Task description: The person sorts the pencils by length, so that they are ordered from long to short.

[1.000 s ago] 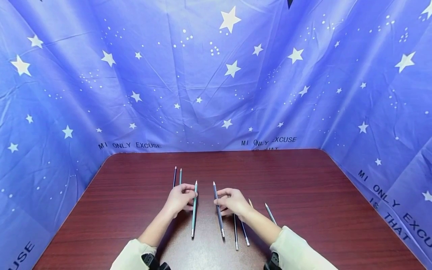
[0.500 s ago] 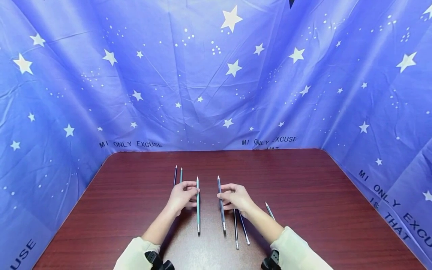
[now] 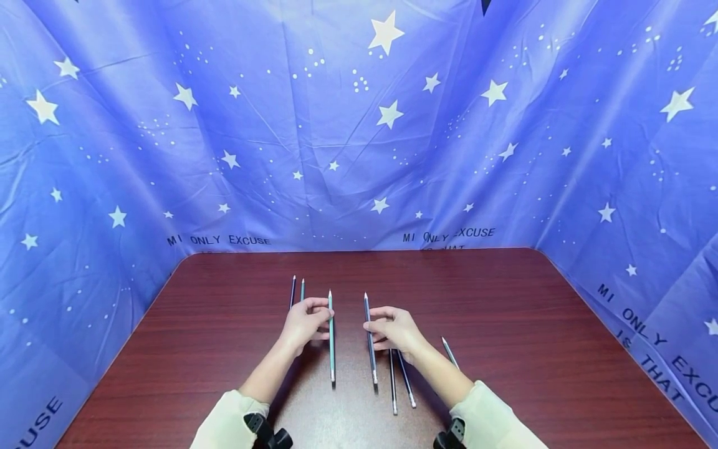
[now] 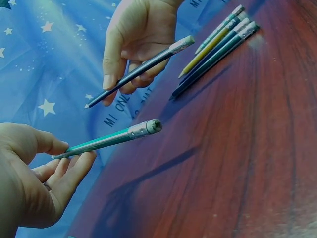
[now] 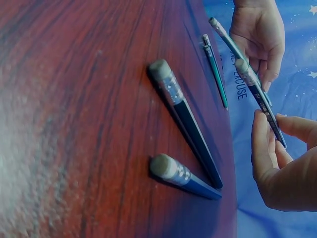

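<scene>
My left hand [image 3: 303,324] pinches a green pencil [image 3: 331,349] between thumb and fingers, its sharpened tip pointing away from me and its eraser end toward me. Opposite it, my right hand [image 3: 397,332] pinches a dark blue pencil [image 3: 371,352] in the same direction. A gap separates the two pencils. In the left wrist view both the green pencil [image 4: 106,140] and the dark one [image 4: 138,70] are held above the tabletop, and the green one casts a shadow. Beneath my right hand lie two dark pencils [image 5: 190,129], partly hidden in the head view.
Beyond my left hand lie a dark pencil [image 3: 292,290] and a green pencil [image 3: 303,289]. Another pencil [image 3: 449,351] pokes out past my right forearm. A yellow pencil [image 4: 205,49] shows in the left wrist view. A starry blue cloth [image 3: 336,125] surrounds the brown table [image 3: 477,287].
Both held pencils have moved slightly away from me and to the right. The right forearm now covers the yellow pencil tip seen earlier. Each hand keeps its grip.
</scene>
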The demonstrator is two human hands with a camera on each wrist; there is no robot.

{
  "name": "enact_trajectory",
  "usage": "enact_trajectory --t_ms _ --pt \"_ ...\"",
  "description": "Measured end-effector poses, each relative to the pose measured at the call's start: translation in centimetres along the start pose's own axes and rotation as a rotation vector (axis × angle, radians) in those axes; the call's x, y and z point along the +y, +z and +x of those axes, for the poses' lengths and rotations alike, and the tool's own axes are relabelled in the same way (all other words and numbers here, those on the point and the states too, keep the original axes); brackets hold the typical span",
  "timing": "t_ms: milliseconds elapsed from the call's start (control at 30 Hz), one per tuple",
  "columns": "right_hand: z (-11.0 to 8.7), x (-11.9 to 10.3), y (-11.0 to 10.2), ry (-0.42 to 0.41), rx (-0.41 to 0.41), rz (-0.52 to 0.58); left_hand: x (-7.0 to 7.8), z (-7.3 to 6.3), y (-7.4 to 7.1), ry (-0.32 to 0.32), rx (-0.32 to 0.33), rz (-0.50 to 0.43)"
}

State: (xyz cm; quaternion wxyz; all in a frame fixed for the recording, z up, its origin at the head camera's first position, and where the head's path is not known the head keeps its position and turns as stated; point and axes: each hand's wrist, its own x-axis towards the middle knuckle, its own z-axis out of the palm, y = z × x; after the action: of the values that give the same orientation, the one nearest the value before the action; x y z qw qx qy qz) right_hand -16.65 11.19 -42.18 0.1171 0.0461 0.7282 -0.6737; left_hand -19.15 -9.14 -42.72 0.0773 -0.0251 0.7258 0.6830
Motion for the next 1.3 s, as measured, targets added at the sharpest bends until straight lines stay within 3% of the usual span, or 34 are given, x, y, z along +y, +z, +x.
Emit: enact_trajectory --t_ms 333,1300 --pt "-0.2 -0.3 0.4 -0.012 -0.021 0.014 1.0 0.7 -0.2 -0.008 0.026 -0.001" --pt "-0.3 -0.4 0.5 -0.006 -0.028 0.024 1.2 3.7 -0.7 0.004 0.086 0.057"
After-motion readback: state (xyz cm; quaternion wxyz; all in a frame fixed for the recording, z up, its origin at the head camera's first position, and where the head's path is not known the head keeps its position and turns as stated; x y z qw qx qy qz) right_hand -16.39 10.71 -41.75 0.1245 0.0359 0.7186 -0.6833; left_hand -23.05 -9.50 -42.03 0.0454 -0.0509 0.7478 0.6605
